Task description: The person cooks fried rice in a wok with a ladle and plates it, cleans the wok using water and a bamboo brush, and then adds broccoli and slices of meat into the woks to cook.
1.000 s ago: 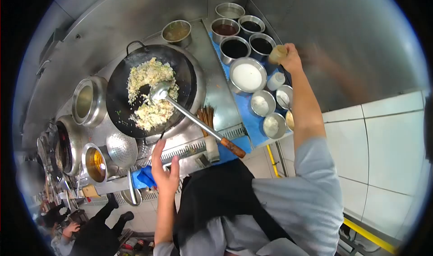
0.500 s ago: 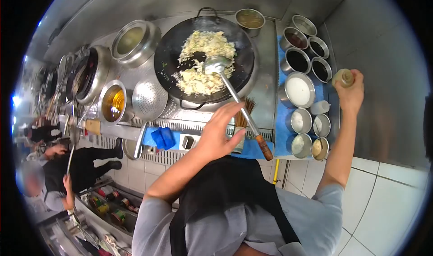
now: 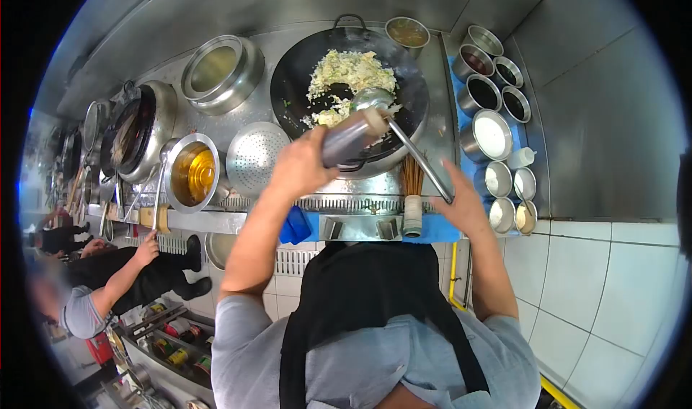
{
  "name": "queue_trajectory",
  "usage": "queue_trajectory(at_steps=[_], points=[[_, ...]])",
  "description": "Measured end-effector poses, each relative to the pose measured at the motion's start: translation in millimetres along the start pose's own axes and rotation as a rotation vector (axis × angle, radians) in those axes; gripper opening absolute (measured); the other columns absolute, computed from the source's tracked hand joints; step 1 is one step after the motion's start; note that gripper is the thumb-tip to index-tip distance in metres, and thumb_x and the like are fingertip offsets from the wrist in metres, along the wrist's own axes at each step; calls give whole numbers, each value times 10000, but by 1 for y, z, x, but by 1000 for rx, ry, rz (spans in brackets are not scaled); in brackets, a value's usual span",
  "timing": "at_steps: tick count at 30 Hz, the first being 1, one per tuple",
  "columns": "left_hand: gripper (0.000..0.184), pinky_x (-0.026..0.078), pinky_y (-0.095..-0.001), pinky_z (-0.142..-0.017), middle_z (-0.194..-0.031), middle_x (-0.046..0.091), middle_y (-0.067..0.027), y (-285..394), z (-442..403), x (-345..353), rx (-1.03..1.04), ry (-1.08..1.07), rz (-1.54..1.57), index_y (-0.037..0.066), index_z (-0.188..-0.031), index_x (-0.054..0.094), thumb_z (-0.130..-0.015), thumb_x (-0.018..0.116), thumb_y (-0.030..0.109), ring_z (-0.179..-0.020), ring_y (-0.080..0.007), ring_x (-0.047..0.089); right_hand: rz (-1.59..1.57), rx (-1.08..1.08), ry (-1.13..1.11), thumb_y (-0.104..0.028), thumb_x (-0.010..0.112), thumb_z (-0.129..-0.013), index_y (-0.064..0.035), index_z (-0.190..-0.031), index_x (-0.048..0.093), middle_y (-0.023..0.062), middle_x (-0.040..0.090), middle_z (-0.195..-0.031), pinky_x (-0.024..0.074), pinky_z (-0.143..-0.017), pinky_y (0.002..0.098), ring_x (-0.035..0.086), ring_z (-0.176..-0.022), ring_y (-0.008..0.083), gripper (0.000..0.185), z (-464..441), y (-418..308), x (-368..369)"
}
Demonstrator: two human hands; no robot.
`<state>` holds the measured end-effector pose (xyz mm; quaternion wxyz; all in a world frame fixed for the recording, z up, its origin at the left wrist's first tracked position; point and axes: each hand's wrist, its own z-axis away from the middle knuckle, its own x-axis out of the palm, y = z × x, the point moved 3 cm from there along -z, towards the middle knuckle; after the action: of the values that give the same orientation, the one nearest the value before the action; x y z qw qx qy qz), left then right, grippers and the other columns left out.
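Observation:
My left hand (image 3: 303, 165) is closed around a dark, see-through bottle (image 3: 346, 141) with a tan top. The bottle is tilted over the front of a black wok (image 3: 288, 70), its top toward the right; motion blurs it. Loose pale fried rice (image 3: 353, 68) lies in the wok. A metal ladle (image 3: 373, 99) rests its bowl in the rice, with the handle slanting toward the front right. My right hand (image 3: 467, 205) is at the handle's lower end, thumb and index finger on either side of it. The wooden grip is hidden by that hand.
Several metal pots (image 3: 492, 135) of sauces and powders line the right side. A bamboo brush (image 3: 412, 200) stands before the wok. To the left are a perforated strainer (image 3: 257, 160), a bowl of oil (image 3: 194, 174) and a lidded pot (image 3: 216, 73). A co-worker (image 3: 108, 286) stands far left.
My right hand has come from the far right to the ladle handle, and the bottle it held is gone from it. My left hand has left the handle and now holds a bottle over the wok.

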<state>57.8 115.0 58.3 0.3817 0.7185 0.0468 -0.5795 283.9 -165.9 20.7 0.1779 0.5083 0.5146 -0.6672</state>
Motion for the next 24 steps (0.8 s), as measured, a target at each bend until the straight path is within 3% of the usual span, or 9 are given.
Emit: queue_trajectory(at_steps=[1, 3, 6, 8, 12, 15, 18, 21, 24], points=[[746, 569, -484, -883, -1095, 708, -251, -23, 0, -6, -7, -31, -114, 40, -1338, 555, -677, 836, 241, -993, -415, 705, 70, 142, -97, -187, 776, -850, -70, -1495, 466, 223, 662, -1266, 516, -981, 453, 629, -1153, 434, 725, 25, 23, 26], [719, 571, -486, -869, -1102, 708, -242, -48, -3, -26, -42, -148, -274, 30, -1317, 560, -679, 819, 235, -984, -404, 709, -74, 354, -223, -148, 712, -893, -81, -1485, 470, 209, 711, -971, 566, -762, 438, 706, -844, 365, 643, 61, 40, 57], [588, 590, -467, -833, -1057, 724, -205, -76, -11, -49, -27, -124, -475, 36, -1218, 581, -706, 796, 229, -947, -372, 727, -749, 534, -130, -138, 652, -937, -95, -1468, 483, 130, 636, -703, 518, -537, 400, 629, -549, 239, 559, 86, 1, 79], [486, 602, -442, -824, -1034, 735, -175, -87, -19, -60, 12, -106, -575, 37, -1180, 602, -749, 756, 201, -940, -347, 738, -582, 511, -44, -139, 596, -974, -94, -1456, 488, 72, 560, -642, 455, -447, 332, 541, -471, 138, 496, 50, -42, 61], [454, 586, -466, -842, -1033, 731, -187, -103, -47, -81, -11, -128, -651, 29, -1175, 620, -745, 709, 144, -953, -357, 730, -612, 516, 16, -144, 584, -968, -89, -1485, 463, 48, 558, -642, 446, -449, 346, 538, -474, 152, 534, -45, -62, 83], [423, 601, -429, -824, -1041, 735, -167, -112, -55, -92, 26, -87, -743, 28, -1189, 625, -799, 714, 164, -944, -333, 742, -581, 412, -241, -141, 594, -964, -106, -1518, 449, 47, 561, -661, 443, -462, 332, 534, -489, 144, 574, -79, -79, 88], [417, 601, -429, -823, -1043, 734, -166, -108, -43, -101, 60, -99, -742, 33, -1193, 627, -801, 708, 149, -944, -331, 743, -444, 257, -234, -133, 590, -970, -110, -1540, 437, 38, 544, -666, 434, -468, 301, 522, -502, 129, 590, -52, -63, 86], [413, 602, -426, -825, -1047, 735, -165, -101, -30, -103, 104, -100, -724, 37, -1187, 633, -792, 707, 134, -945, -329, 744, -726, 370, -174, -133, 582, -977, -110, -1549, 433, 23, 519, -653, 426, -470, 287, 511, -503, 122, 592, 7, -60, 87], [454, 599, -425, -813, -1049, 731, -166, -98, -20, -86, 142, -146, -712, 48, -1195, 629, -758, 712, 138, -927, -336, 740, -722, 428, 85, -124, 584, -979, -101, -1543, 439, 12, 513, -628, 402, -427, 299, 492, -466, 120, 583, 13, -68, 104]])
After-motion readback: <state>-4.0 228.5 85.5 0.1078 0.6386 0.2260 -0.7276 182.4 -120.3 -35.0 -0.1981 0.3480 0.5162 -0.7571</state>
